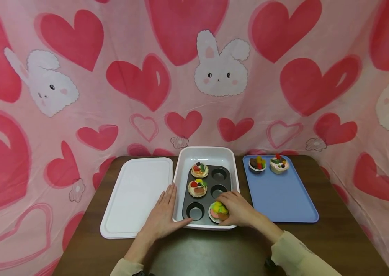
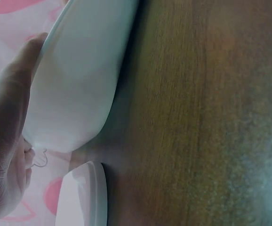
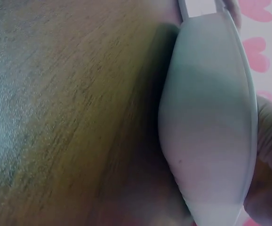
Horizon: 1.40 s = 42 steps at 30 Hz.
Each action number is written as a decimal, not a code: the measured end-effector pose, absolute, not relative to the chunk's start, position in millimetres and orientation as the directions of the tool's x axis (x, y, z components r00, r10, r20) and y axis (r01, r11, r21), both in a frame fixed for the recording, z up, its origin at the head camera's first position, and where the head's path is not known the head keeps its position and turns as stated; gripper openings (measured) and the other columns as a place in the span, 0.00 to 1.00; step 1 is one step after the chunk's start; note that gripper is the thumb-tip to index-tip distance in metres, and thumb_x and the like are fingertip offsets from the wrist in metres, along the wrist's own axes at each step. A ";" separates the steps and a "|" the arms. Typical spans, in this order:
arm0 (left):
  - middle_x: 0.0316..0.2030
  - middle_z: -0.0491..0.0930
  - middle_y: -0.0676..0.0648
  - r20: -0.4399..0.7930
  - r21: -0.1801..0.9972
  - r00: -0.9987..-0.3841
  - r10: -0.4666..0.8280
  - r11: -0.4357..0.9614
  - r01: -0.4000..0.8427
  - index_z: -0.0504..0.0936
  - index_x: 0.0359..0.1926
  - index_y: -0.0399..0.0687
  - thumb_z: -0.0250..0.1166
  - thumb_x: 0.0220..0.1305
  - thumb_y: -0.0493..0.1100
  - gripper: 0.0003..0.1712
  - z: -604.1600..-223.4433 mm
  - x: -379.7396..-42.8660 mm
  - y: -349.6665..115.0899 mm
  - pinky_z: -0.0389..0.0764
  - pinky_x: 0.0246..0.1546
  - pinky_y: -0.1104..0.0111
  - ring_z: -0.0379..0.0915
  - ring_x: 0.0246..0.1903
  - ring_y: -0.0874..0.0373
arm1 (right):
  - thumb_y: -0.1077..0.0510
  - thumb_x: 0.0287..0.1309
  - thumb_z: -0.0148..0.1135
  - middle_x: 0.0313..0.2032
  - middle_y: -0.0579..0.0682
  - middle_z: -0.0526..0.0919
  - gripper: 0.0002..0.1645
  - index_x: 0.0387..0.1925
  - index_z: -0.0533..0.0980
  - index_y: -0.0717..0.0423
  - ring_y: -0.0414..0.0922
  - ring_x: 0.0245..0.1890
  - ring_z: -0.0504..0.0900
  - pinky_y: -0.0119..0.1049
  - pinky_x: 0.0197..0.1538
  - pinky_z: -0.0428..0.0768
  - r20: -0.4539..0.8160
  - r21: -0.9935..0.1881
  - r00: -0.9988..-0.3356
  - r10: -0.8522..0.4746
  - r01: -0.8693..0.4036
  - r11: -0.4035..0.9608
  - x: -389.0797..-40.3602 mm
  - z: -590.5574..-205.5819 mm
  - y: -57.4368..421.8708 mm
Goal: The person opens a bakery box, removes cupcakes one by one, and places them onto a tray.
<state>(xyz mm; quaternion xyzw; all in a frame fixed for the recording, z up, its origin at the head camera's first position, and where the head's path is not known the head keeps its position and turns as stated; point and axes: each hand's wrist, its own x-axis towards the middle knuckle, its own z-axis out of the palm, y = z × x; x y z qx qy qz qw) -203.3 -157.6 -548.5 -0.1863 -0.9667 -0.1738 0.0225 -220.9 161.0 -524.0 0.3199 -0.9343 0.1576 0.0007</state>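
Observation:
A white deep tray holds a dark muffin tin in the middle of the table. My right hand grips a fruit tart with yellow, green and pink topping, at the tin's front right cup. With fingers spread straight, my left hand rests on the tray's left front corner, thumb along the front rim. Two more fruit tarts, one at the back and one in the middle, sit in the left column. Both wrist views show mostly the tray's outer wall; the held tart is hidden there.
A white lid-like board lies left of the tray. On the right, a blue tray carries a dark cupcake and a pale cupcake along its back edge. A pink heart-print cloth hangs behind the brown table.

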 end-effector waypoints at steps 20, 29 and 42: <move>0.90 0.47 0.41 0.083 0.359 -0.938 0.336 0.868 0.343 0.48 0.89 0.40 0.64 0.59 0.85 0.76 -545.9 -204.9 -158.6 0.57 0.89 0.46 0.46 0.90 0.43 | 0.51 0.45 0.90 0.59 0.50 0.88 0.46 0.66 0.79 0.54 0.49 0.58 0.86 0.58 0.67 0.81 0.279 -0.398 -0.784 -0.554 -0.620 0.676 -216.9 -536.2 164.8; 0.90 0.47 0.40 0.077 0.377 -0.938 0.337 0.862 0.340 0.48 0.89 0.40 0.65 0.58 0.85 0.77 -548.3 -204.3 -158.3 0.57 0.89 0.46 0.48 0.89 0.43 | 0.56 0.45 0.88 0.61 0.47 0.84 0.47 0.67 0.76 0.53 0.47 0.58 0.81 0.57 0.65 0.81 0.311 -0.473 -0.801 -0.511 -0.597 0.648 -213.3 -539.0 165.9; 0.90 0.46 0.41 0.066 0.395 -0.937 0.342 0.854 0.340 0.48 0.89 0.40 0.66 0.58 0.84 0.77 -546.3 -203.3 -159.3 0.56 0.89 0.45 0.48 0.89 0.43 | 0.48 0.47 0.92 0.62 0.50 0.88 0.48 0.68 0.78 0.53 0.50 0.59 0.86 0.57 0.66 0.85 0.282 -0.612 -0.840 -0.463 -0.529 0.587 -217.0 -535.3 165.9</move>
